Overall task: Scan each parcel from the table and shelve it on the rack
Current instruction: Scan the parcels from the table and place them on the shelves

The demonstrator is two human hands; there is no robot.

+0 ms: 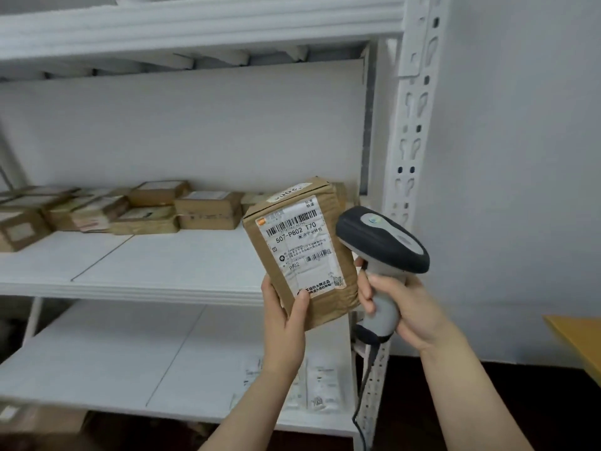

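A brown cardboard parcel [300,252] with a white barcode label is held upright in front of the white rack [130,281]. My left hand [284,323] grips its lower edge, thumb on the label. My right hand [403,307] holds the grey handle of a barcode scanner [380,245], whose dark head sits just right of the parcel, beside its upper right side. The scanner's cable hangs down by the rack post.
Several brown parcels [208,209] lie along the back of the middle shelf. White flat packets [320,388] lie on the lower shelf [97,362]. The perforated rack post [413,125] stands to the right. A yellow table corner [579,340] shows at far right.
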